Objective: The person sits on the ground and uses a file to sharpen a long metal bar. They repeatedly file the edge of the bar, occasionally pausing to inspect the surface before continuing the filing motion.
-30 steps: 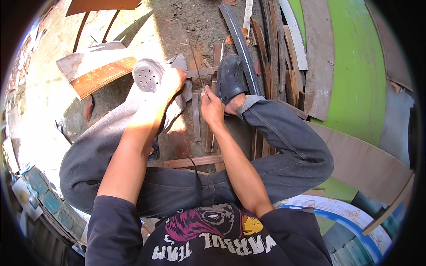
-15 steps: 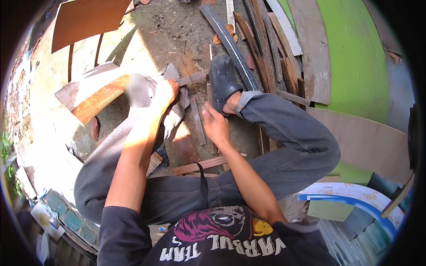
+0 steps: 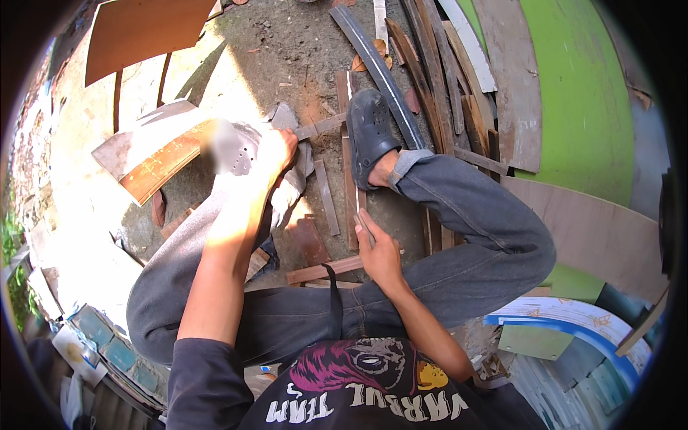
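My left hand (image 3: pixel 278 150), partly bleached by sunlight, is closed at the left end of a narrow wooden strip (image 3: pixel 320 127). The strip's other end reaches the dark clog (image 3: pixel 373 136) on my right foot. Below that clog, my right hand (image 3: pixel 380 252) is closed on a slim, dark, stick-like tool (image 3: pixel 365 223) pointing up and left; its exact kind does not show. Under and beside my right foot lies a longer upright wooden strip (image 3: pixel 350 183). A pale grey rag-like piece (image 3: pixel 288 188) lies just below my left hand.
Loose strips (image 3: pixel 326 197) and a reddish wood piece (image 3: pixel 326 270) lie between my legs. Long planks (image 3: pixel 433 72) and a green panel (image 3: pixel 580 93) are at the right. An orange-brown board (image 3: pixel 143 36) stands far left, with a wooden offcut (image 3: pixel 165 161) nearer.
My right hand has moved down and right, toward my lap, with the slim tool in it. My left hand stays at the strip's end. The view has shifted slightly.
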